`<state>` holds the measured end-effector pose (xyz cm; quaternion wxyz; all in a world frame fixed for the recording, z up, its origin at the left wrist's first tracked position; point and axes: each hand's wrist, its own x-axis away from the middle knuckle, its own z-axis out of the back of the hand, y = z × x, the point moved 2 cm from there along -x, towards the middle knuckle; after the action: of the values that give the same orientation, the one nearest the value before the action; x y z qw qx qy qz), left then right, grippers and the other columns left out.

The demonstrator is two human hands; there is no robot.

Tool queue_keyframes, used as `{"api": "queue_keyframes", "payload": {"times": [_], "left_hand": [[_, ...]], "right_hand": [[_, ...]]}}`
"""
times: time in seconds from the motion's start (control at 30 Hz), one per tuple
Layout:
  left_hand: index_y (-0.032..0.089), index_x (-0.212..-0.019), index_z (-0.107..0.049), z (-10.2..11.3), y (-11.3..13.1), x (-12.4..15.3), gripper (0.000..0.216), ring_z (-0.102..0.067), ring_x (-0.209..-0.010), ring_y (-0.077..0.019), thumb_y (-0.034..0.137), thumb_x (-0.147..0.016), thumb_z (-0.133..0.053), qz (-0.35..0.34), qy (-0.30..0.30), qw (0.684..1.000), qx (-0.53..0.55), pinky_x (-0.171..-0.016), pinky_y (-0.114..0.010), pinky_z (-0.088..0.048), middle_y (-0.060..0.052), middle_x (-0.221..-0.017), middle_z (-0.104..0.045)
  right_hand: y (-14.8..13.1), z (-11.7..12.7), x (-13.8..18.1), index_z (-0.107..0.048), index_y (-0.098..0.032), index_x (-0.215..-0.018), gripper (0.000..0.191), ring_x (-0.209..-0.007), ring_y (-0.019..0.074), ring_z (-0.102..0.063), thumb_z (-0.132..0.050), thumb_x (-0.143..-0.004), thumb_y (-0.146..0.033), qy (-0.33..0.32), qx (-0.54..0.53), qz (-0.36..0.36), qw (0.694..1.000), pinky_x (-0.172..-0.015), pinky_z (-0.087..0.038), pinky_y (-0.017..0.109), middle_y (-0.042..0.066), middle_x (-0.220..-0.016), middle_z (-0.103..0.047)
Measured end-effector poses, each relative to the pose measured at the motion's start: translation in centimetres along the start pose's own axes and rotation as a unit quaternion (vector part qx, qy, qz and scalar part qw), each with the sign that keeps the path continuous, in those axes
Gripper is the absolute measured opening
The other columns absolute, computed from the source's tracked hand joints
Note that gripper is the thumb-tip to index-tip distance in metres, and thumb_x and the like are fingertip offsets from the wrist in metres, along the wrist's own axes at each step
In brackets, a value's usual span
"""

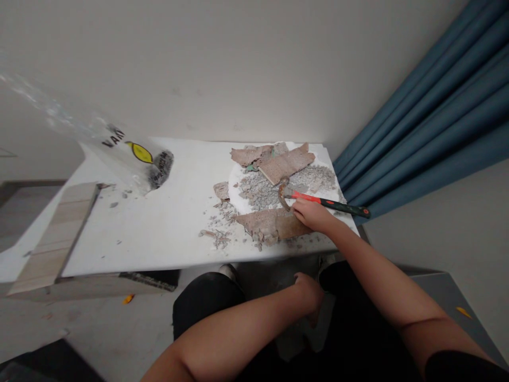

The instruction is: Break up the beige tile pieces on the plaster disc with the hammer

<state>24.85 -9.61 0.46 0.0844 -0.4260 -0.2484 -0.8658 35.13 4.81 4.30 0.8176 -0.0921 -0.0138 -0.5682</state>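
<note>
My right hand (312,215) is closed at the red neck of a claw hammer (342,206), close to its rusty head. The black end of the handle sticks out past the table's right edge. Under and around the hammer head lie broken grey crumbs (260,191) on a white sheet. One brownish slab piece (274,223) lies just below my right hand, and other slab pieces (288,163) are stacked behind the hammer. My left hand (310,294) hangs low between my knees, its fingers mostly hidden; whether it holds anything is unclear.
A clear plastic bag (131,154) with a yellow print stands at the table's left. A wood-patterned plank (55,239) crosses the left end of the white table (159,228). Blue curtains (421,111) hang at the right, and a wall rises behind.
</note>
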Motion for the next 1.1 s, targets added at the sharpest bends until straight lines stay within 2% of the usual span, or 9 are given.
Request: {"api": "queue_keyframes", "payload": {"times": [0.1, 0.23, 0.33, 0.47, 0.53, 0.63, 0.77, 0.9, 1.1], "left_hand": [[0.014, -0.135, -0.061, 0.1, 0.0, 0.3, 0.070, -0.063, -0.115, -0.0375, 0.037, -0.072, -0.080, -0.004, 0.009, 1.000, 0.000, -0.101, -0.056, -0.050, -0.017, -0.130, -0.066], [0.015, -0.138, -0.059, -0.1, -0.2, 0.1, 0.074, -0.063, -0.113, -0.0373, 0.039, -0.072, -0.081, -0.007, 0.008, 1.000, -0.003, -0.099, -0.056, -0.050, -0.018, -0.128, -0.067], [0.017, -0.139, -0.058, -0.3, -0.3, -0.3, 0.078, -0.064, -0.111, -0.0376, 0.042, -0.070, -0.083, -0.005, 0.009, 1.000, -0.004, -0.098, -0.056, -0.050, -0.018, -0.126, -0.068], [0.017, -0.134, -0.062, -0.5, -0.3, -0.5, 0.076, -0.063, -0.113, -0.0385, 0.040, -0.065, -0.086, -0.001, 0.006, 1.000, 0.004, -0.098, -0.056, -0.050, -0.017, -0.124, -0.069], [0.015, -0.134, -0.063, -0.5, -0.2, -0.5, 0.075, -0.064, -0.112, -0.0382, 0.038, -0.066, -0.086, -0.005, 0.007, 1.000, 0.005, -0.098, -0.057, -0.050, -0.017, -0.122, -0.070], [0.014, -0.134, -0.062, -0.5, 0.0, -0.5, 0.073, -0.065, -0.112, -0.0383, 0.038, -0.068, -0.084, -0.006, 0.015, 1.000, 0.000, -0.098, -0.058, -0.050, -0.018, -0.124, -0.069], [0.017, -0.135, -0.062, -0.8, 0.1, -1.0, 0.076, -0.065, -0.111, -0.0398, 0.035, -0.065, -0.085, 0.001, 0.015, 1.000, 0.002, -0.100, -0.060, -0.048, -0.019, -0.126, -0.068], [0.018, -0.133, -0.063, -0.9, 0.0, -1.4, 0.075, -0.064, -0.112, -0.0401, 0.032, -0.063, -0.086, 0.010, 0.009, 1.000, 0.014, -0.101, -0.060, -0.047, -0.019, -0.125, -0.069], [0.018, -0.128, -0.067, -0.9, -0.1, -1.5, 0.072, -0.064, -0.111, -0.0395, 0.033, -0.061, -0.087, 0.011, 0.020, 0.999, 0.037, -0.100, -0.060, -0.046, -0.017, -0.124, -0.070]], "right_hand": [[0.0, 0.4, -0.1, -0.066, -0.013, -0.097, 0.025, -0.098, 0.0218, -0.059, -0.043, -0.101, -0.019, -0.006, 0.005, 0.021, 1.000, -0.088, -0.040, 0.030, 0.012, -0.104, -0.065], [-0.3, 0.5, -0.2, -0.065, -0.012, -0.099, 0.025, -0.095, 0.0229, -0.060, -0.042, -0.101, -0.020, -0.005, 0.018, 0.002, 1.000, -0.085, -0.040, 0.031, 0.015, -0.105, -0.066], [-1.2, 0.4, -0.1, -0.064, -0.012, -0.103, 0.025, -0.094, 0.0244, -0.062, -0.041, -0.101, -0.023, -0.005, 0.051, -0.050, 0.997, -0.080, -0.041, 0.032, 0.016, -0.109, -0.066], [-2.9, 0.7, 0.3, -0.063, -0.012, -0.107, 0.029, -0.085, 0.0253, -0.065, -0.037, -0.101, -0.024, -0.005, 0.078, -0.166, 0.983, -0.067, -0.040, 0.033, 0.018, -0.108, -0.066], [-3.1, 0.7, 0.5, -0.063, -0.013, -0.106, 0.030, -0.082, 0.0243, -0.065, -0.035, -0.102, -0.024, -0.002, 0.075, -0.188, 0.979, -0.065, -0.038, 0.032, 0.017, -0.107, -0.066], [-1.9, 0.1, 0.4, -0.063, -0.016, -0.100, 0.025, -0.083, 0.0222, -0.062, -0.040, -0.100, -0.025, 0.022, 0.039, -0.130, 0.991, -0.068, -0.038, 0.030, 0.014, -0.106, -0.066], [0.8, -1.0, -0.2, -0.060, -0.018, -0.088, 0.009, -0.082, 0.0186, -0.057, -0.052, -0.090, -0.021, 0.035, -0.078, -0.061, 0.994, -0.072, -0.038, 0.027, 0.007, -0.093, -0.065], [1.5, -1.2, -0.9, -0.059, -0.018, -0.082, 0.005, -0.075, 0.0168, -0.053, -0.054, -0.083, -0.017, 0.038, -0.114, -0.047, 0.992, -0.067, -0.034, 0.027, 0.004, -0.083, -0.063], [1.0, -0.8, -1.1, -0.058, -0.017, -0.082, 0.004, -0.073, 0.0163, -0.052, -0.055, -0.082, -0.016, 0.023, -0.103, -0.053, 0.993, -0.065, -0.033, 0.027, 0.005, -0.084, -0.064]]}}
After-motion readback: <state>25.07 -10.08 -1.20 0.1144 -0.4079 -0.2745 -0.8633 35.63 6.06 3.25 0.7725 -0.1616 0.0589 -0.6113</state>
